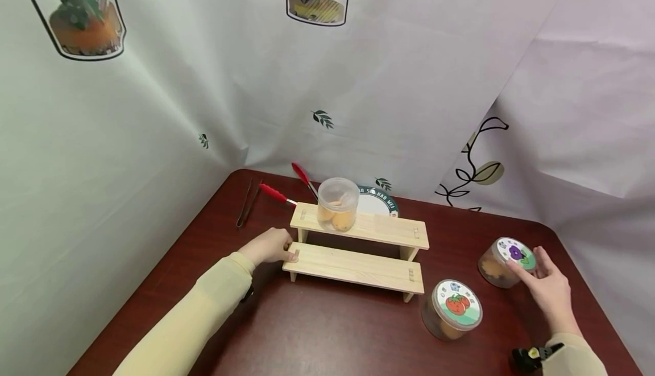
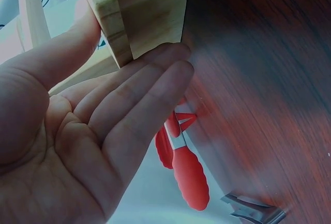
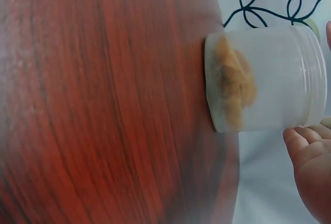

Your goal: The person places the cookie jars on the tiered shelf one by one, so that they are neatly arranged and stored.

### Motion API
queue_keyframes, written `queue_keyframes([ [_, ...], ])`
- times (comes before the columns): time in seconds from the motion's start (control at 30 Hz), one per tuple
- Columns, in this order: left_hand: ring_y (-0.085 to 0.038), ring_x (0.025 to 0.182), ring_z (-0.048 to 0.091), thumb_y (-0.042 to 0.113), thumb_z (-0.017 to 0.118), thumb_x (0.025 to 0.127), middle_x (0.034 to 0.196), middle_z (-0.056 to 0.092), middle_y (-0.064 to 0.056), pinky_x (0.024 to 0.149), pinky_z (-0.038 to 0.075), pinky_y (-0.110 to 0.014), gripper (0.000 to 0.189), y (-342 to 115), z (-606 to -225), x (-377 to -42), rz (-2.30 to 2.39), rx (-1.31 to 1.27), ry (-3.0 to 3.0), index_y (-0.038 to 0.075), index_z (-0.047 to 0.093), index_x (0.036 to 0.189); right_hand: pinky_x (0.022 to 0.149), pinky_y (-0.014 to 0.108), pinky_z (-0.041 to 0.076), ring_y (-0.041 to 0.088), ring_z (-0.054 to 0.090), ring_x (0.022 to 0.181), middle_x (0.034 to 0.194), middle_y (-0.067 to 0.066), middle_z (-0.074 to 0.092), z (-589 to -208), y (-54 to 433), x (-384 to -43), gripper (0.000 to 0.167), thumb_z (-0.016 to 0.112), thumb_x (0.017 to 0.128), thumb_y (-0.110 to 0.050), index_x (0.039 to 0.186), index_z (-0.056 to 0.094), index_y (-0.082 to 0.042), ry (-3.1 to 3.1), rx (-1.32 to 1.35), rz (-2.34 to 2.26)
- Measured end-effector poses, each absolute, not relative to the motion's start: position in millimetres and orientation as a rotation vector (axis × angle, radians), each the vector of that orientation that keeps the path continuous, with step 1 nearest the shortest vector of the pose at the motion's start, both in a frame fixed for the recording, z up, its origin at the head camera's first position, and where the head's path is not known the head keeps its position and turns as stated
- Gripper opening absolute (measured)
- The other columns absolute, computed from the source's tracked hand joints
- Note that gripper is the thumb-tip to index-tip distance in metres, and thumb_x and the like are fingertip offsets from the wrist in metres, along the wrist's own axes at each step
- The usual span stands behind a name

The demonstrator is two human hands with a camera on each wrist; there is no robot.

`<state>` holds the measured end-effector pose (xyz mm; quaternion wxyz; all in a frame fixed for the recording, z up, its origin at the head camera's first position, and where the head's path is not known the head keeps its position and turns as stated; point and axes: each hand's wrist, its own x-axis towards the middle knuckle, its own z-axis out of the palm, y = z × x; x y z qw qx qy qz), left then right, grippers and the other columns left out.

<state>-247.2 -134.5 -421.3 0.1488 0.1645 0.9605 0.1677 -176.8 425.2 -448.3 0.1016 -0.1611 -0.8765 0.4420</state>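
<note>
My left hand (image 1: 271, 246) pinches the left end of the lower step of a two-tier wooden rack (image 1: 353, 267), thumb on top. In the left wrist view the fingers (image 2: 139, 97) run beneath the board's end (image 2: 150, 17). At the far right, my right hand (image 1: 550, 288) spans the lid of a clear jar with a purple-flower label (image 1: 504, 262). The right wrist view shows that jar upright on the table, orange-brown pieces (image 3: 235, 87) inside, fingertips (image 3: 290, 134) at its rim. An uncovered clear jar (image 1: 338, 205) holding round yellowish pieces stands on the rack's upper step.
A second lidded jar with a tomato label (image 1: 452, 310) stands right of the rack. Behind the rack lie red-handled tongs (image 1: 273, 193), a white plate with a dark green rim (image 1: 376, 201), and, further left, metal tongs (image 1: 247, 205). White printed cloth (image 1: 409, 80) hangs around the table.
</note>
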Motion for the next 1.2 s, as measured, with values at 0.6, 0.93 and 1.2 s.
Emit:
queue_keyframes([
  [0.6, -0.011, 0.054, 0.033, 0.025, 0.076, 0.08, 0.056, 0.035, 0.003, 0.052, 0.026, -0.024, 0.029, -134.2, -421.2, -248.0, 0.485, 0.482, 2.764, 0.009, 0.057, 0.065, 0.077, -0.005, 0.023, 0.036, 0.022, 0.138, 0.153, 0.02, 0.015, -455.0, 425.0, -179.8, 0.089, 0.063, 0.088, -0.042, 0.152, 0.009, -0.011, -2.649, -0.585, 1.216],
  [0.93, -0.011, 0.054, 0.033, 0.025, 0.076, 0.079, 0.056, 0.036, 0.004, 0.051, 0.025, -0.024, 0.031, -133.7, -422.4, -249.1, 0.502, 0.485, 2.76, 0.01, 0.055, 0.063, 0.077, -0.003, 0.027, 0.038, 0.026, 0.136, 0.151, 0.023, 0.019, -456.6, 424.8, -181.6, 0.091, 0.065, 0.086, -0.043, 0.152, 0.01, -0.011, -2.646, -0.609, 1.215],
  [1.2, -0.011, 0.054, 0.034, 0.024, 0.077, 0.079, 0.056, 0.038, 0.004, 0.052, 0.026, -0.024, 0.028, -134.6, -422.5, -246.6, 0.514, 0.48, 2.765, 0.01, 0.057, 0.065, 0.066, -0.001, 0.03, 0.043, 0.032, 0.132, 0.146, 0.029, 0.029, -454.0, 422.9, -184.7, 0.091, 0.066, 0.085, -0.045, 0.151, 0.015, -0.009, -2.653, -0.598, 1.156],
])
